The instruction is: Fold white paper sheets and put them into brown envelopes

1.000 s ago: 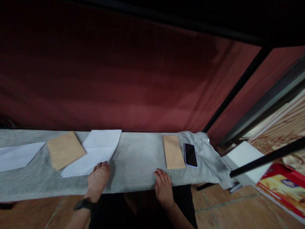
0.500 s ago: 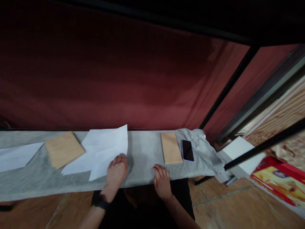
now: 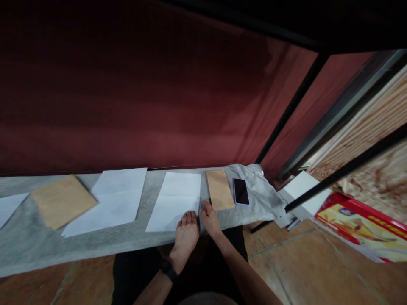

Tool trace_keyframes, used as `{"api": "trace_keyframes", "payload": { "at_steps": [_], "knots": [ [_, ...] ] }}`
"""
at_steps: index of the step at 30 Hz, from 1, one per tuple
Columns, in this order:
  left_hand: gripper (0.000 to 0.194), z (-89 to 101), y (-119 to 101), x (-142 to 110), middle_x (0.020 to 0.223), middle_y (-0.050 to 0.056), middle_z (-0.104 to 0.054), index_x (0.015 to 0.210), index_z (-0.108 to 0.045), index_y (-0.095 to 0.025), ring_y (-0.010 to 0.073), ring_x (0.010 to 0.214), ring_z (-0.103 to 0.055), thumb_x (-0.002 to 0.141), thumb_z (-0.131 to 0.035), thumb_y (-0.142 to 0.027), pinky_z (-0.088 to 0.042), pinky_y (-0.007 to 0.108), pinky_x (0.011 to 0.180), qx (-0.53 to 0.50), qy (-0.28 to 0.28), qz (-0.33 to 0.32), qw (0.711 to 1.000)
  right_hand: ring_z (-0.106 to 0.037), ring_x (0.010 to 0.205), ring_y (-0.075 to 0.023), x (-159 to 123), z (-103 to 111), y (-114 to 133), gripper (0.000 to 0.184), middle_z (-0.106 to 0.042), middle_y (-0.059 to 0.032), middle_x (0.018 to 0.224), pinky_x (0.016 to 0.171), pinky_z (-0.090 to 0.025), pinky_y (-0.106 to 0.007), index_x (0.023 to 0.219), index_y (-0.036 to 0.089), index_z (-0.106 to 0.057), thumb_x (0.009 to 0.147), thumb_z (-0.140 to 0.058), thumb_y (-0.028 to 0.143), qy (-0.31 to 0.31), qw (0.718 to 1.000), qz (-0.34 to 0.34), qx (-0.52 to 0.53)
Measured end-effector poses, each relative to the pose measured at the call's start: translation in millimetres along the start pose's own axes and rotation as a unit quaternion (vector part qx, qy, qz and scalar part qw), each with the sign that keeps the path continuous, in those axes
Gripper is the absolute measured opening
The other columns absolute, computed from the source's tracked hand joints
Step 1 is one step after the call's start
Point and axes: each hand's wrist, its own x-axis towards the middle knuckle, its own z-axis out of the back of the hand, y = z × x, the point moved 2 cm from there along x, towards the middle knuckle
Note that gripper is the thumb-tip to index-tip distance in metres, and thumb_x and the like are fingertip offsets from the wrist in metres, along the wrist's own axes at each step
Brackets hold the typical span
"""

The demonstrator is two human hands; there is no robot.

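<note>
A white sheet of paper (image 3: pixel 174 192) lies on the grey cloth-covered table in front of me, with a faint fold line across it. My left hand (image 3: pixel 187 231), a dark band on its wrist, grips the sheet at its lower right corner; the thumb is hidden. Close to the sheet's right edge is my right hand (image 3: pixel 210 219), fingers loosely apart and holding nothing; whether it touches the paper I cannot tell. Just beyond it lies a tan rectangular piece like an envelope (image 3: pixel 220 189). Further left, more white paper (image 3: pixel 119 197) is partly covered by a brown envelope-like piece (image 3: pixel 63 201).
A phone (image 3: pixel 241 192) lies right of the tan piece, by the bunched end of the grey cloth (image 3: pixel 265 192). Another white sheet (image 3: pixel 11 205) is at the far left. A red and yellow box (image 3: pixel 362 226) and a black bar (image 3: pixel 349 165) stand at the right.
My left hand has drawn one sheet rightward off the other white paper, and it now lies flat beside the tan piece. My right hand has come close to its edge. The view has shifted slightly.
</note>
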Motion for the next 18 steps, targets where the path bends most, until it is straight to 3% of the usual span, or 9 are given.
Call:
{"api": "trace_keyframes", "payload": {
  "at_steps": [5, 8, 11, 14, 15, 18],
  "knots": [
    [0.043, 0.9, -5.9, 0.6, 0.13, 0.021, -0.066, 0.131, -0.062, -0.007, 0.0304, 0.12, -0.062, 0.097, -0.044, -0.025, -0.051, 0.044, 0.098, -0.069, -0.003, -0.009, 0.998, -0.067, 0.106, -0.0194, 21.2, -9.2, -0.6, 0.041, -0.068, -0.0082, 0.119, 0.1, -0.052, -0.034, 0.122, 0.02, -0.066, 0.086, -0.049, 0.011, 0.023, 1.0, -0.012, -0.014],
    [0.043, -1.1, 9.7, 8.2, 0.127, 0.015, -0.069, 0.128, -0.065, -0.012, 0.0257, 0.119, -0.063, 0.1, -0.039, -0.032, -0.049, 0.04, 0.103, -0.139, 0.0, -0.021, 0.99, -0.067, 0.105, -0.0186, 31.2, -13.5, -1.8, 0.043, -0.068, -0.0084, 0.118, 0.099, -0.052, -0.032, 0.118, 0.019, -0.068, 0.082, -0.048, 0.007, 0.028, 0.999, -0.003, -0.018],
    [0.042, -2.8, 47.4, 24.2, 0.136, 0.015, -0.064, 0.131, -0.062, -0.014, 0.0264, 0.128, -0.057, 0.1, -0.041, -0.033, -0.044, 0.04, 0.11, -0.156, -0.029, 0.035, 0.987, -0.067, 0.103, -0.0178, 38.0, -19.6, -3.2, 0.047, -0.067, -0.008, 0.119, 0.097, -0.053, -0.031, 0.119, 0.019, -0.068, 0.079, -0.048, 0.004, 0.025, 0.999, -0.003, -0.025],
    [0.047, -4.3, 99.7, 43.3, 0.147, 0.022, -0.051, 0.138, -0.055, -0.009, 0.0322, 0.135, -0.05, 0.096, -0.047, -0.03, -0.043, 0.045, 0.11, -0.133, -0.043, 0.198, 0.97, -0.067, 0.102, -0.0184, 44.1, -27.0, -1.6, 0.048, -0.066, -0.0087, 0.119, 0.098, -0.053, -0.032, 0.119, 0.019, -0.068, 0.078, -0.049, 0.003, 0.016, 0.999, -0.007, -0.038],
    [0.05, -5.2, 116.0, 48.9, 0.146, 0.024, -0.051, 0.14, -0.051, -0.007, 0.0338, 0.133, -0.05, 0.096, -0.048, -0.03, -0.044, 0.047, 0.108, -0.133, -0.035, 0.248, 0.959, -0.066, 0.105, -0.0191, 46.4, -29.5, -0.3, 0.048, -0.066, -0.0089, 0.119, 0.1, -0.052, -0.032, 0.118, 0.019, -0.068, 0.077, -0.05, 0.003, 0.012, 0.999, -0.009, -0.043],
    [0.046, -8.4, 149.8, 62.9, 0.123, 0.023, -0.065, 0.135, -0.053, -0.004, 0.0329, 0.116, -0.062, 0.093, -0.05, -0.023, -0.048, 0.047, 0.1, -0.144, -0.009, 0.276, 0.95, -0.063, 0.113, -0.0211, 53.0, -35.8, 5.9, 0.047, -0.065, -0.0102, 0.118, 0.106, -0.048, -0.034, 0.118, 0.017, -0.069, 0.077, -0.051, 0.003, 0.002, 0.998, -0.011, -0.06]
  ]
}}
